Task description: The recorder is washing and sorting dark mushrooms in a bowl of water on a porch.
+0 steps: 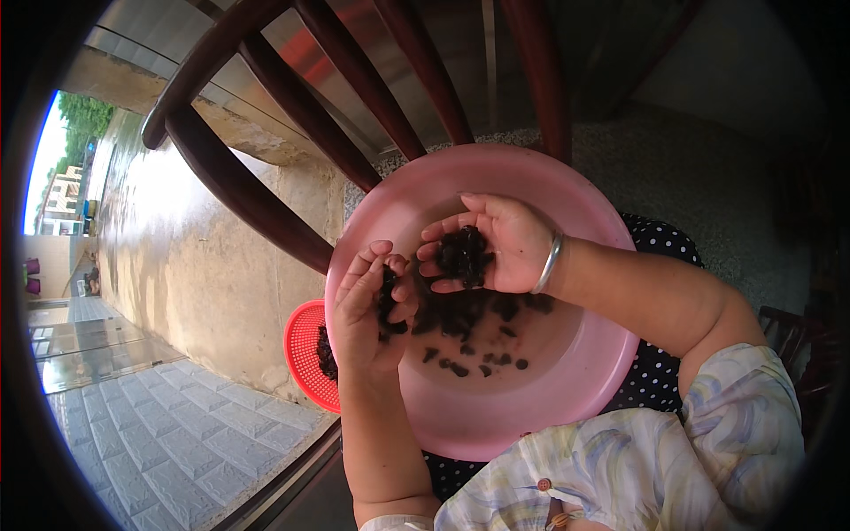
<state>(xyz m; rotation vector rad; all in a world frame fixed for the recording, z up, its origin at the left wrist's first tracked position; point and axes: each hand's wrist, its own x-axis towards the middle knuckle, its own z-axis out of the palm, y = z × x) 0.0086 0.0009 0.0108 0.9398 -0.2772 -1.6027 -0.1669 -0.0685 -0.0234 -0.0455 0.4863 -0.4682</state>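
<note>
A pink plastic basin (505,425) lies before me with cloudy water in it. Dark wet pieces (455,315), too indistinct to name for certain, sit in the water, some clumped and some scattered. My right hand (511,245), with a silver bangle (548,264) at the wrist, is palm up over the basin and cups a clump of dark pieces (465,255). At the basin's left side, my left hand (368,305) curls around more dark pieces (388,299), partly hidden by its fingers. The two hands are close together but apart.
A red plastic colander (305,355) holding dark pieces stands left of the basin, partly covered by it. A dark wooden chair back (229,189) rises beyond. Polka-dot cloth (654,372) shows under the basin. Grey paving (179,431) and wet concrete (199,279) extend to the left.
</note>
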